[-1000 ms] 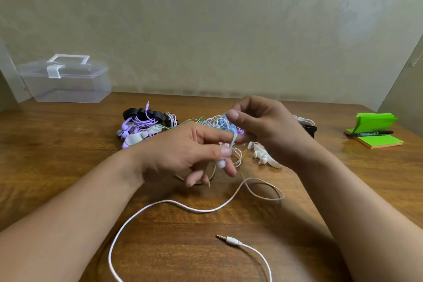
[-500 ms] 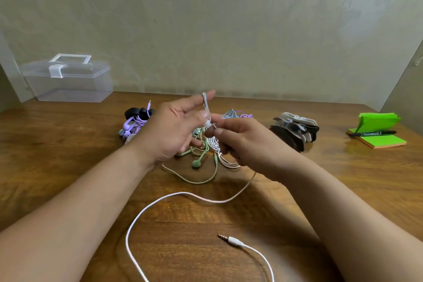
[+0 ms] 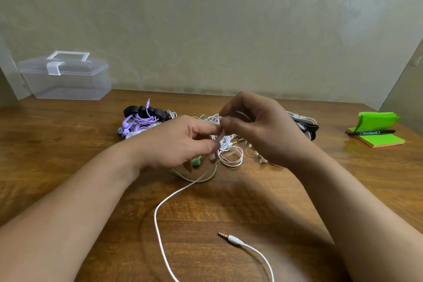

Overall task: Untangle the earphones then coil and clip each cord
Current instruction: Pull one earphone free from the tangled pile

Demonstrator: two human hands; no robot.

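Note:
My left hand and my right hand meet over the middle of the table, and both pinch the same white earphone cord between thumb and fingers. White loops hang below the fingers onto the wood. The cord trails toward me and ends in a jack plug lying on the table. A green earphone peeks out under my left hand. A tangle of white cords lies just behind the hands.
A purple earphone bundle with black clips lies at the back left. More clips sit behind my right wrist. A clear plastic box stands far left by the wall. Green sticky notes with a black marker are at the right.
Both hands have dropped lower and turned; my right hand now sits above and right of the left. The cord on the table has been drawn in and lies straighter.

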